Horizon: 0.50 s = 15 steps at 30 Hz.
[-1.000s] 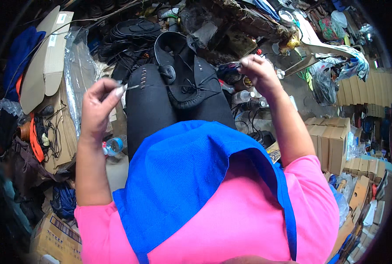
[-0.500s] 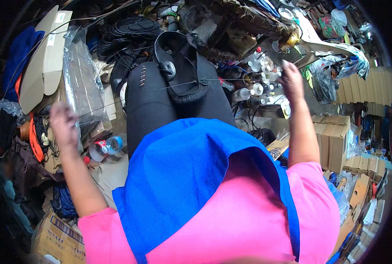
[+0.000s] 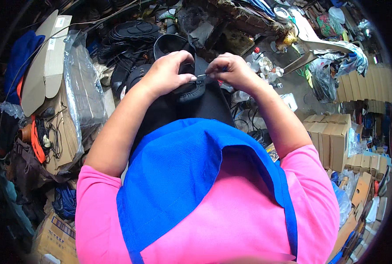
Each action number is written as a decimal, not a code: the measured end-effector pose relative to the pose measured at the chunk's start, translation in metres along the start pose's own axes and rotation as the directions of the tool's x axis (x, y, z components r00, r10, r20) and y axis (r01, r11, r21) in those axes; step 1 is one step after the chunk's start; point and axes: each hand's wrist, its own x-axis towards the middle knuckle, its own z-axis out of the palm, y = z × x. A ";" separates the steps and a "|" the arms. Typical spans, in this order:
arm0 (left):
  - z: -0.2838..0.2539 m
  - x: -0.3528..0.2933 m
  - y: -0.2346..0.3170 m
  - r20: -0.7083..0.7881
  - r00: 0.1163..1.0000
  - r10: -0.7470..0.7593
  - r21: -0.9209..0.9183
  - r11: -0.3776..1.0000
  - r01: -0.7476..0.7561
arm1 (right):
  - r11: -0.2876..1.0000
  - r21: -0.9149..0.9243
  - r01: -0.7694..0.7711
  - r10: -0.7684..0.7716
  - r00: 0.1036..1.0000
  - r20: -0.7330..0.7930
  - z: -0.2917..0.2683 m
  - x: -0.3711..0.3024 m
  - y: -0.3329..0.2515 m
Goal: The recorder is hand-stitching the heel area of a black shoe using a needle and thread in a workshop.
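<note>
Head view: hands (image 3: pixel 168 74) partly hide a probable shoe (image 3: pixel 191 94).

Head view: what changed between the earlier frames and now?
Since half a second ago, the left hand came rightward and up in the picture and the right hand leftward, from wide apart to nearly meeting over the black shoe. The thread stretched between them no longer shows as a line; a thin pale sliver shows between them, holder unclear. Unchanged: shoe on the lap.
</note>
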 end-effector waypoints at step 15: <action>0.017 0.015 -0.022 0.095 0.984 0.150 -0.012 0.989 -0.150 | 0.963 -0.207 0.171 -0.141 0.978 0.153 -0.002 0.012 0.014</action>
